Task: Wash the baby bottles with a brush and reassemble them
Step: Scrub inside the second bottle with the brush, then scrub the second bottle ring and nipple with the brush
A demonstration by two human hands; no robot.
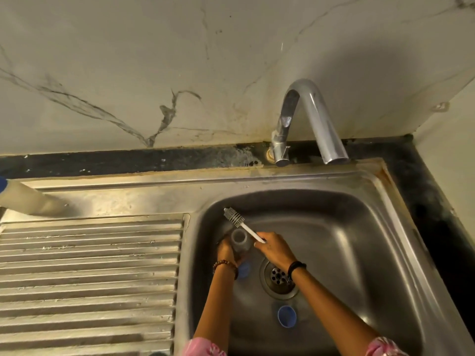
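Head view: left hand grips the bottle, mouth up, low in the sink near its left wall to catch drips; right hand grasps the brush, bristles clear, ready to enter.

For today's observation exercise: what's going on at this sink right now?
A person is washing a clear plastic baby bottle over the steel sink basin. The left hand grips the bottle; the right hand holds a white-handled bottle brush, its bristles outside the bottle. A blue round cap lies near the drain. No water runs from the chrome tap.
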